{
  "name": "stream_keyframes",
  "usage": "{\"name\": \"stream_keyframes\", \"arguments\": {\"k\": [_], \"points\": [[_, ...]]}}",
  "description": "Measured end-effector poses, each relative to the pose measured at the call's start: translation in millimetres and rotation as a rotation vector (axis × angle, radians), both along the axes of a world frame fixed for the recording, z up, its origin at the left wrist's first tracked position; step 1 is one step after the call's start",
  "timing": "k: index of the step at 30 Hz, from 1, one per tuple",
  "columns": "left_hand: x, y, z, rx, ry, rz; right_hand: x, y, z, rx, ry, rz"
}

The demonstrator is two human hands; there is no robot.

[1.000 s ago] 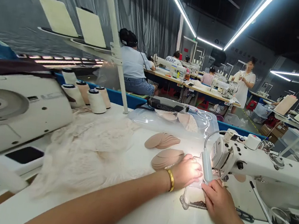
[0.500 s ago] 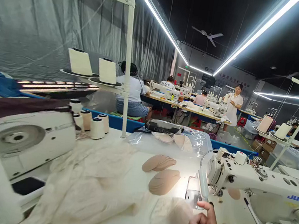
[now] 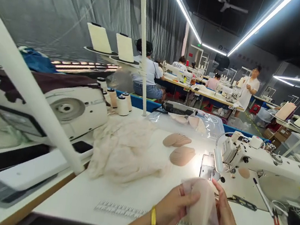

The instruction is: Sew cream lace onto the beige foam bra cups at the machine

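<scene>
My left hand (image 3: 174,210), with a gold bangle on its wrist, and my right hand (image 3: 225,222) both grip a pale beige fabric cup piece (image 3: 201,205) just above the near edge of the white sewing table (image 3: 126,202). Left thumb and fingers pinch its left side; the right hand closes on its right edge. The white Juki sewing machine (image 3: 267,170) stands right behind, its lamp lighting the needle plate (image 3: 207,167). Two stacks of tan cup pieces (image 3: 180,148) lie left of the needle.
A heap of cream lace fabric (image 3: 126,150) lies on the table's left half. Thread cones (image 3: 120,102) and a tilted machine head (image 3: 74,111) stand at left; a white pole (image 3: 31,84) crosses the foreground. Red-handled scissors (image 3: 276,223) lie at right. Other people sew at tables behind.
My hands came back from the needle area toward me, lifting one cup piece off the table; the left hand came back into view and grips it. The camera view swung left.
</scene>
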State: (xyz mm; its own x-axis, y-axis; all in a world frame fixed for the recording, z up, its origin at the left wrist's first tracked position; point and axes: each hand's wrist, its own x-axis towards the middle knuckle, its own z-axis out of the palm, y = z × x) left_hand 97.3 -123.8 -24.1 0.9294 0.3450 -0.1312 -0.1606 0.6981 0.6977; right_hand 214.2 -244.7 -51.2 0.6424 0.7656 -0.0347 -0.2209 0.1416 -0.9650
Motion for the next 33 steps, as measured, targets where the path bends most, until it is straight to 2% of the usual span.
{"name": "stream_keyframes", "arguments": {"k": [3, 7, 11, 17, 22, 25, 28, 33], "points": [[5.4, 2.9, -0.6, -0.014, 0.026, 0.089, -8.3, -4.4, 0.4, -0.008, 0.188, 0.016], [14.4, 1.1, -8.2, -0.036, 0.088, 0.219, -15.4, -2.1, -8.8, -0.006, 0.177, -0.079], [20.2, -1.5, -6.4, -0.018, 0.076, 0.301, -16.1, 1.1, -11.5, 0.008, 0.122, -0.151], [22.2, -1.1, -2.7, 0.019, 0.062, 0.315, -12.8, 1.5, -7.8, 0.046, 0.219, -0.154], [21.6, -1.3, -2.0, -0.032, 0.092, 0.329, -11.7, 3.1, -10.4, 0.055, 0.262, -0.187], [22.1, -2.4, 0.2, -0.077, 0.104, 0.306, -11.9, 3.7, -11.7, 0.049, 0.249, -0.207], [26.3, -3.6, -0.6, -0.105, 0.106, 0.225, -12.9, 4.4, -12.3, 0.040, 0.227, -0.203], [31.6, 3.8, 0.3, -0.091, 0.108, 0.211, -13.4, -3.2, -16.8, 0.024, 0.088, -0.101]]}}
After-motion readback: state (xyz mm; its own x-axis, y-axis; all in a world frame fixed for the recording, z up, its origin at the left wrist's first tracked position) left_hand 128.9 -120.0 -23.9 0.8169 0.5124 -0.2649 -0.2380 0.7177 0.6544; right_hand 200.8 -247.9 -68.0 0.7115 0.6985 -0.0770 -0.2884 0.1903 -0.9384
